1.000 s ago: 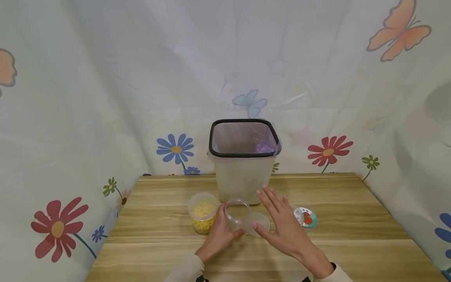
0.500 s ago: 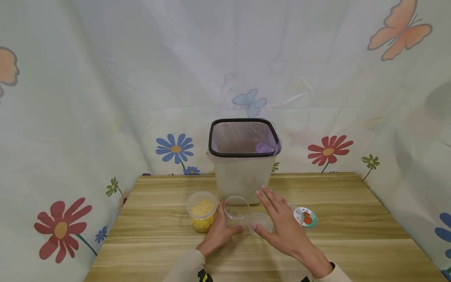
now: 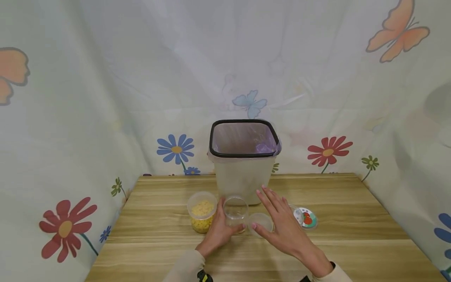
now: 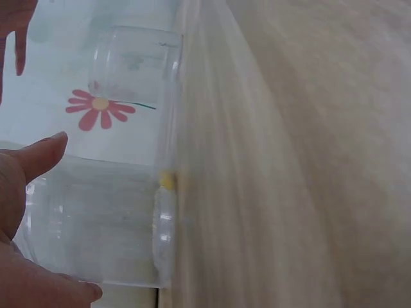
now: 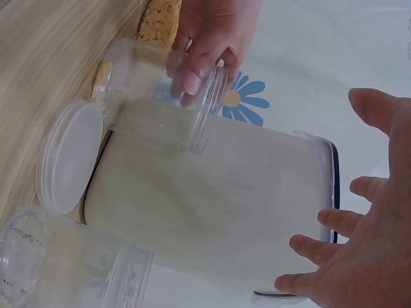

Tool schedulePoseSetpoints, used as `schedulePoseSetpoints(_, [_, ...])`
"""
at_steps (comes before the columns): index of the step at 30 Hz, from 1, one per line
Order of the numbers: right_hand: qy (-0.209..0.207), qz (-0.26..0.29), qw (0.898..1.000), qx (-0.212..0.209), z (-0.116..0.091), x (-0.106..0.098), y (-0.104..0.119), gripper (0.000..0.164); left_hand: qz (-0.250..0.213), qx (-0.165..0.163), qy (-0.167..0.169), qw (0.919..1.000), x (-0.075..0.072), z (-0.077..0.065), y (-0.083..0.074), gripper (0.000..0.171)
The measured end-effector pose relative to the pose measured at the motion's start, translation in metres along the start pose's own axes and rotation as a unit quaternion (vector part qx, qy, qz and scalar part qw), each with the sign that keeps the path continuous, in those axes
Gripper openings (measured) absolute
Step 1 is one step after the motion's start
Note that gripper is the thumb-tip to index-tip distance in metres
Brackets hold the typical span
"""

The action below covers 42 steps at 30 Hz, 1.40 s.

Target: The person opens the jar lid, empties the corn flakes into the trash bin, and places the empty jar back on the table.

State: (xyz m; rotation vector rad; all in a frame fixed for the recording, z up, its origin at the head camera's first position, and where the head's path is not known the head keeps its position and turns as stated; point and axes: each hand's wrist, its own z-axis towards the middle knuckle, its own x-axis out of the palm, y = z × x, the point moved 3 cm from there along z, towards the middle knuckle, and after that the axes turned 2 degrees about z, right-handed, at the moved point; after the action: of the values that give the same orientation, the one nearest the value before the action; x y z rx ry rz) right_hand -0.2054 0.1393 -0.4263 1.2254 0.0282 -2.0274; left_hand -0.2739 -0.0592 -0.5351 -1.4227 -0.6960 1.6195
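My left hand (image 3: pixel 217 232) grips an uncapped clear plastic jar (image 3: pixel 235 209), thumb on its near side and fingers round the back. A bit of yellow shows at the jar's bottom in the left wrist view. Beside it, to the right, a translucent white lid (image 3: pixel 261 224) lies flat on the table. My right hand (image 3: pixel 286 227) hovers just right of this lid, fingers straight and spread, holding nothing. A second clear jar (image 5: pixel 70 266) stands below the right hand, largely hidden by it in the head view. A round printed disc (image 3: pixel 308 219) with a red picture lies there too.
To the left of my left hand stands a clear tub (image 3: pixel 202 213) with yellow flaky pieces. Behind the jars rises a pale bin (image 3: pixel 243 176) with a black rim and a purplish liner. The wood-grain table (image 3: pixel 155 219) ends at a flowered curtain (image 3: pixel 105 78).
My left hand and its jar have shifted slightly left and away. The white lid has moved a little to the right. My right hand stays almost still.
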Motion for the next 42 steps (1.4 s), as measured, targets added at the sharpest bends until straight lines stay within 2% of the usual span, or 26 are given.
schedulePoseSetpoints(7, [0.001,-0.004,1.0,0.003,0.0,0.0,0.002,0.09,-0.016,0.019,-0.006,0.9997,-0.008,-0.001,-0.015,0.115])
schedulePoseSetpoints(16, [-0.001,-0.011,1.0,-0.006,0.001,-0.001,0.004,0.089,0.005,0.058,-0.02,0.9981,-0.014,0.001,-0.023,0.113])
schedulePoseSetpoints(22, [-0.005,-0.012,1.0,-0.011,0.001,-0.001,0.004,0.088,0.037,0.104,-0.03,0.9934,-0.022,-0.001,-0.037,0.107])
schedulePoseSetpoints(25, [-0.005,-0.01,1.0,-0.01,0.002,-0.002,0.005,0.087,0.076,0.132,-0.039,0.9876,-0.027,-0.003,-0.044,0.102])
schedulePoseSetpoints(27, [-0.004,-0.007,1.0,-0.009,0.002,-0.002,0.005,0.086,0.107,0.158,-0.049,0.9805,-0.031,-0.004,-0.047,0.097])
schedulePoseSetpoints(33, [0.002,-0.003,1.0,-0.007,0.004,-0.003,0.007,0.085,0.193,0.233,-0.08,0.9498,-0.043,-0.009,-0.055,0.086])
schedulePoseSetpoints(37, [0.0,-0.007,1.0,-0.011,0.005,-0.003,0.007,0.083,0.234,0.243,-0.089,0.9372,-0.053,-0.013,-0.06,0.083])
schedulePoseSetpoints(42, [0.003,-0.013,1.0,-0.013,0.005,-0.002,0.006,0.082,0.258,0.236,-0.098,0.9316,-0.065,-0.016,-0.06,0.083])
